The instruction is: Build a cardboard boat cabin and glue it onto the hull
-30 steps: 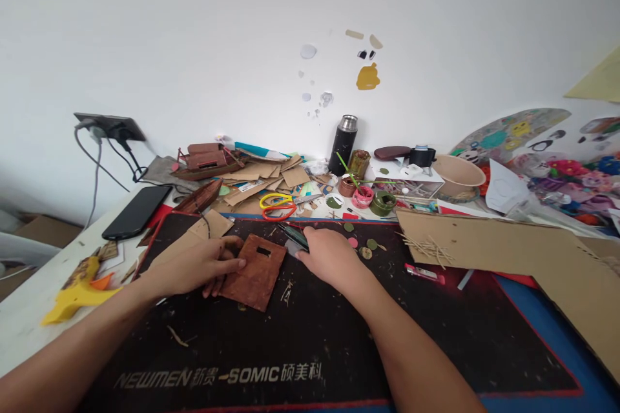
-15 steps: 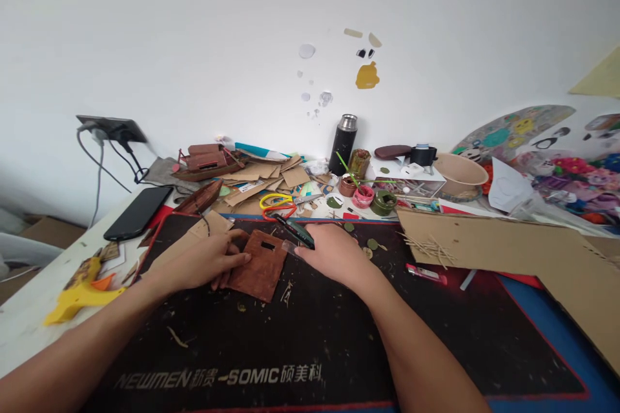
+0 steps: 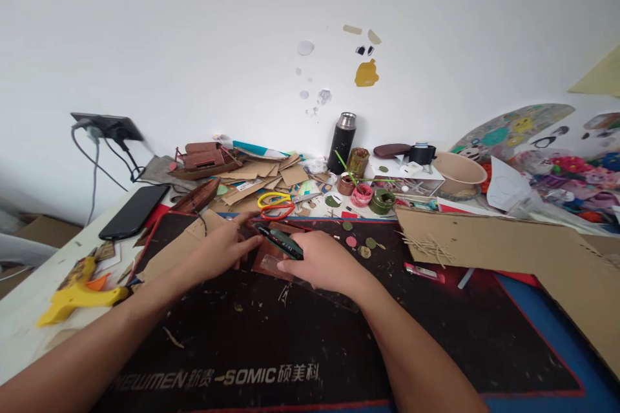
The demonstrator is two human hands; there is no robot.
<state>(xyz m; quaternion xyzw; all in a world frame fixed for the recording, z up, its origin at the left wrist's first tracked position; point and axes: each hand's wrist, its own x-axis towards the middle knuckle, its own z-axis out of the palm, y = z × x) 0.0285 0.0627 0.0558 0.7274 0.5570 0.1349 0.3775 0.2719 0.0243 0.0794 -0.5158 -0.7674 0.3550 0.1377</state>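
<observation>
A reddish-brown painted card (image 3: 264, 259) lies on the black desk mat (image 3: 310, 342), partly covered by my hands. My left hand (image 3: 223, 246) rests at the card's left side with its fingers apart. My right hand (image 3: 327, 259) is closed around a dark green pen-like tool (image 3: 281, 241), whose tip points left toward my left fingers. A clear strip (image 3: 334, 298), seemingly a ruler, lies under my right hand and across the card. Left of my left hand lies a piece of brown cardboard (image 3: 169, 248).
Yellow-orange scissors (image 3: 276, 204), paint jars (image 3: 382, 201) and a black flask (image 3: 342, 142) stand or lie behind the mat. A yellow glue gun (image 3: 80, 297) and phone (image 3: 134, 211) are at left. Cardboard (image 3: 484, 239) with thin sticks and a pink cutter (image 3: 424, 272) lie at right.
My right hand has moved slightly left, bringing the tool over the card. The card has turned and shifted up, and the clear strip now lies across it. My left hand has moved slightly right.
</observation>
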